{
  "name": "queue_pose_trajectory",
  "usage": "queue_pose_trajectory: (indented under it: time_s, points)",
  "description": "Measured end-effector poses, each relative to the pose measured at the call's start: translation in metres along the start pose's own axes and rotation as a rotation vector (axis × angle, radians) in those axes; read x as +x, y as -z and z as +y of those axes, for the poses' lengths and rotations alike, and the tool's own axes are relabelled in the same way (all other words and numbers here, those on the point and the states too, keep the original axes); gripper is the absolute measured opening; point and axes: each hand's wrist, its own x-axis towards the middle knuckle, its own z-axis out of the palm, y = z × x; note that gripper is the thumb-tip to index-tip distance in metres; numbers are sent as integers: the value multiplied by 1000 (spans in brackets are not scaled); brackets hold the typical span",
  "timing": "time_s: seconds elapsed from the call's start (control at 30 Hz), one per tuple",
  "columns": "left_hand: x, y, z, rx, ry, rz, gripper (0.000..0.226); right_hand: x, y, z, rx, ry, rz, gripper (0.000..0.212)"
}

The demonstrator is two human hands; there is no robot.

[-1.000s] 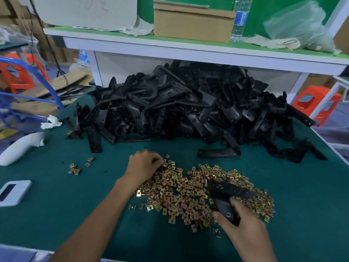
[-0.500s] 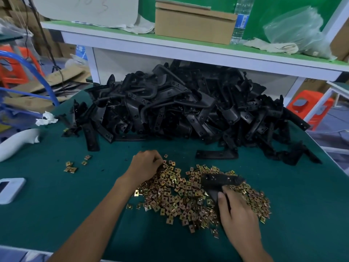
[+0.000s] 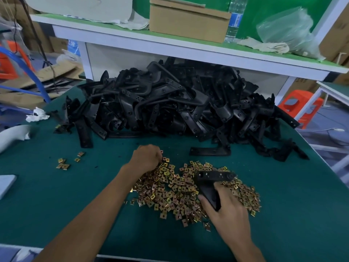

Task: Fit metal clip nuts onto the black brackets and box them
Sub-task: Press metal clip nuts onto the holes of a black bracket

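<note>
A heap of brass-coloured clip nuts (image 3: 181,193) lies spread on the green table (image 3: 75,214). My left hand (image 3: 146,156) rests at the heap's far left edge, fingers curled down into the nuts; what they pinch is hidden. My right hand (image 3: 225,209) grips a black L-shaped bracket (image 3: 211,179) over the right part of the heap, its long arm pointing right. Behind the nuts, a large pile of black brackets (image 3: 170,104) fills the back of the table. One flat bracket (image 3: 209,151) lies alone in front of that pile.
A few stray clip nuts (image 3: 65,163) lie at the left. A cardboard box (image 3: 188,19), a water bottle (image 3: 234,17) and a plastic bag (image 3: 287,31) stand on the white shelf above. White objects sit at the left table edge. An orange stool (image 3: 300,106) stands at right.
My right hand has shifted its hold on the bracket, moving it slightly left and then turning it over the nuts. My left hand has stayed at the heap's left edge.
</note>
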Motion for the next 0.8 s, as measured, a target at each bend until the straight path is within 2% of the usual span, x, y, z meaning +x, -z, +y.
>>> queue_pose_trajectory:
  time_s: [0.3,0.63,0.8]
  points:
    - [1,0,-9,-46,27,-86,7,1,1,-1,-5,-20,-52,53]
    - [4,4,-26,-222,3,145,10,1,-2,0,-4,9,-14,58]
    - [5,1,-18,-46,38,-19,19,0,-3,1,-10,-3,-8,52]
